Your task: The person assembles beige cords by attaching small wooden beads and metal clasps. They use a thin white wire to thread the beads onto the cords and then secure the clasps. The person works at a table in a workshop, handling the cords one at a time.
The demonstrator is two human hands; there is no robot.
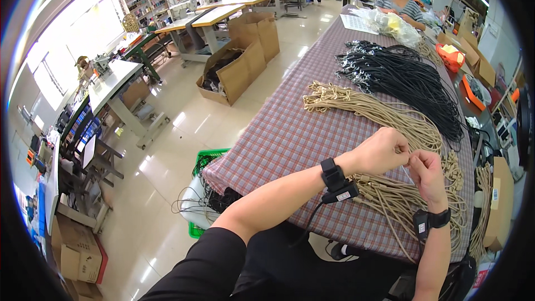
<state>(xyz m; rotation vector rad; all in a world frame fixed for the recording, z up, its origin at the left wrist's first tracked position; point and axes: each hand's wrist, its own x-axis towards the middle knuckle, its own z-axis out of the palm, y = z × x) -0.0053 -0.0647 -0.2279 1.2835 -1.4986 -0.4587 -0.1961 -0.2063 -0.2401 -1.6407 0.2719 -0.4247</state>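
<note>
My left hand [383, 150] and my right hand [428, 175] meet fingertip to fingertip above the right part of the table. Both are pinched closed, and what they grip is too small to make out. A thin pale strand [408, 174] slants down just below the fingers, between the hands. Under them lies a bundle of tan cords [384, 194], partly covered by my wrists. Farther off is another bundle of tan cords [384, 108] with gold-coloured metal ends [326, 95]. Beyond it rests a pile of black cords [404, 69] with silver-coloured clips.
A plaid cloth [267, 150] covers the long table. Left of its near corner stands a green crate [196, 229] with black cords. Cardboard boxes [237, 72] and sewing tables [225, 17] are farther left. A person [398, 3] sits at the far end behind plastic bags [395, 28].
</note>
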